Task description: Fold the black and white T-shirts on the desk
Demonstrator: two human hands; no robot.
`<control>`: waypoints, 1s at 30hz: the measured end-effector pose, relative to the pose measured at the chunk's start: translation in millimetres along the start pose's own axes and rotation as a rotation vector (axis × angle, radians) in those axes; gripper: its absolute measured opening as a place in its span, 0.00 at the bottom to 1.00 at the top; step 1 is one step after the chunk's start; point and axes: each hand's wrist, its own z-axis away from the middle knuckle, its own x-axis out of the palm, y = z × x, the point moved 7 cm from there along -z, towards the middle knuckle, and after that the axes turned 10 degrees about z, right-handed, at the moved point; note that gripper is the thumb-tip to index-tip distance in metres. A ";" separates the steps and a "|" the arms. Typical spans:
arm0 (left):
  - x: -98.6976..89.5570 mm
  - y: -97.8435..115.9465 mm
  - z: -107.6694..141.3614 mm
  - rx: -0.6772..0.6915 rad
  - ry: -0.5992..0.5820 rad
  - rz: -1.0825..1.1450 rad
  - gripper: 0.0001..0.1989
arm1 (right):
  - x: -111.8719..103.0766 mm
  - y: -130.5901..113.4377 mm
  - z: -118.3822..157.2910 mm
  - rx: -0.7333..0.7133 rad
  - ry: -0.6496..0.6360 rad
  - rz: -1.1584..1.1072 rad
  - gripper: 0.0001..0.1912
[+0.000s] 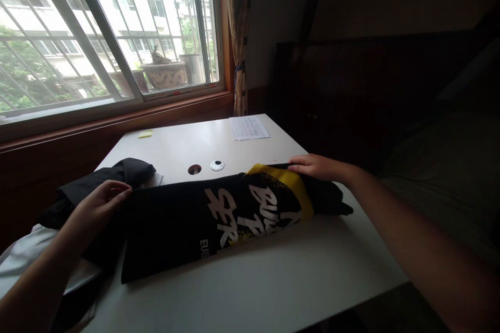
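Observation:
A black T-shirt [167, 229] with white lettering and a yellow band lies folded into a long strip across the white table [250, 296]. At its far left corner, my left hand [103, 200] pinches the edge of the cloth between thumb and fingers. My right hand [312, 166] is closed over the far edge toward the right end, beside the yellow band, with the thumb partly hidden. The cloth between the hands looks fairly straight, and its right end is bunched and uneven. Part of the print is folded out of sight.
Dark clothing [130, 169] and white cloth [29, 250] are heaped at the table's left edge. Farther back are a cable hole [194, 169], its round cover [217, 165], printed papers [250, 128] and yellow sticky notes [146, 134]. A barred window [156, 21] stands behind.

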 end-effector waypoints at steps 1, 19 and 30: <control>12.2 -5.1 -15.2 -0.024 -0.031 0.103 0.28 | 1.7 4.0 -17.2 0.020 -0.022 -0.006 0.20; 120.4 -26.6 -38.9 0.060 -0.105 -0.136 0.24 | 42.9 130.3 -54.3 0.256 0.046 -0.069 0.27; 93.1 -51.6 -14.6 -0.066 -0.422 0.097 0.21 | 71.1 141.9 -15.1 0.283 0.158 -0.589 0.17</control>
